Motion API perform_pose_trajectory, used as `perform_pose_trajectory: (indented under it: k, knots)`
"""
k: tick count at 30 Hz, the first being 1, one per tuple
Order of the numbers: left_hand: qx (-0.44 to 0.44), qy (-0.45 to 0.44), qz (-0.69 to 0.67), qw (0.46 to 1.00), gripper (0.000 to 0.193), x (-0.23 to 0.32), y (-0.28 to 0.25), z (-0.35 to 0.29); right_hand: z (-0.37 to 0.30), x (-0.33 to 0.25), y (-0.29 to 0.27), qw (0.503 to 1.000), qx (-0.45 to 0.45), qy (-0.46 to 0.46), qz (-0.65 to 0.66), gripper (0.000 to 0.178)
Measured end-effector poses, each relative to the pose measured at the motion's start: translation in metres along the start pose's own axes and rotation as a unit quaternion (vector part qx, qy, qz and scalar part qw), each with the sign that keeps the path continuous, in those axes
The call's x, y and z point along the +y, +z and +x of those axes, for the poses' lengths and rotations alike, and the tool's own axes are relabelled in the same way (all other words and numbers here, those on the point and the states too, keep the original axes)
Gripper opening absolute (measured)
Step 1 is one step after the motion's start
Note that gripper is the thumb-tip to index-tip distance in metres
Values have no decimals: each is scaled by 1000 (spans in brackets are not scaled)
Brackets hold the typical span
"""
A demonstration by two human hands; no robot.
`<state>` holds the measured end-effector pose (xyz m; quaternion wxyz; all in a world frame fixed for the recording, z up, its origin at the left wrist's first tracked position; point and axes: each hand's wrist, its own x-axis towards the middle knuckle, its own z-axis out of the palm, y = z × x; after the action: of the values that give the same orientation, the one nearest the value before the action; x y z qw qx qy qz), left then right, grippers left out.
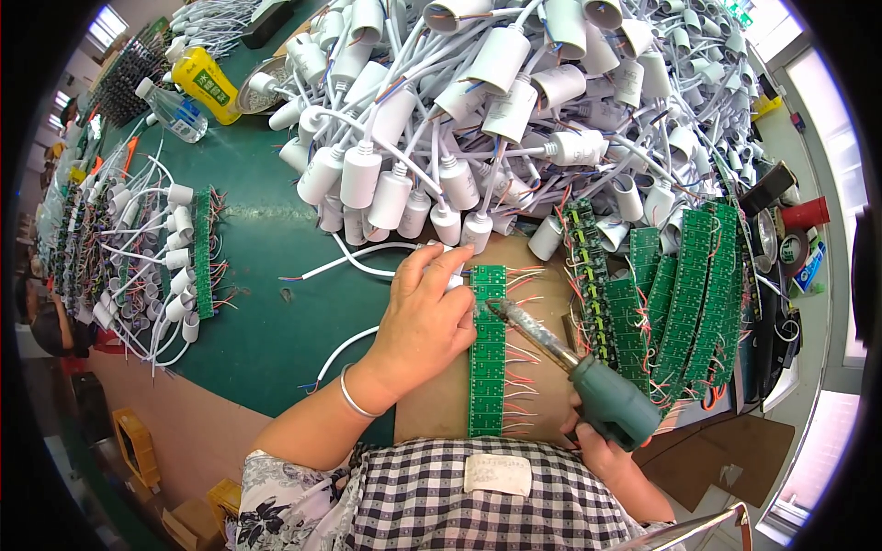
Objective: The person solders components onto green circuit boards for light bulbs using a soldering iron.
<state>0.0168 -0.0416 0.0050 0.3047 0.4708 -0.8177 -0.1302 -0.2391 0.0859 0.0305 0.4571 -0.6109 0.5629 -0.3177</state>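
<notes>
My left hand is closed over a white lamp socket, mostly hidden under the fingers, at the upper left edge of a long green circuit board strip. Thin red and white wires stick out along the strip's right side. My right hand grips a soldering iron with a dark green body, its grip partly hidden behind that body. The iron's metal tip points up and left, close over the strip's upper part; whether it touches cannot be told. A brown board lies beneath the strip.
A large heap of white lamp sockets with cables fills the far side. More green circuit strips are stacked at right. Wired sockets lie at left on the green table. A yellow bottle and a clear bottle stand far left.
</notes>
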Motion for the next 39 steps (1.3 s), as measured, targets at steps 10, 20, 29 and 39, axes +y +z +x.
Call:
perform_pose_trajectory:
  k: [10, 20, 29, 39]
  knots:
    - [2, 1, 17, 1000, 13, 0, -4, 1, -2, -3, 1, 987, 38, 25, 154, 47]
    - [41, 23, 28, 999, 12, 1, 2, -7, -6, 6, 10, 965, 139, -27, 222, 46]
    - [335, 12, -31, 942, 9, -52, -110, 46, -6, 14, 18, 945, 208, -41, 248, 45]
    - [475, -458, -130, 740, 80, -284, -102, 151, -27, 55, 2, 957, 205, 32, 201, 18]
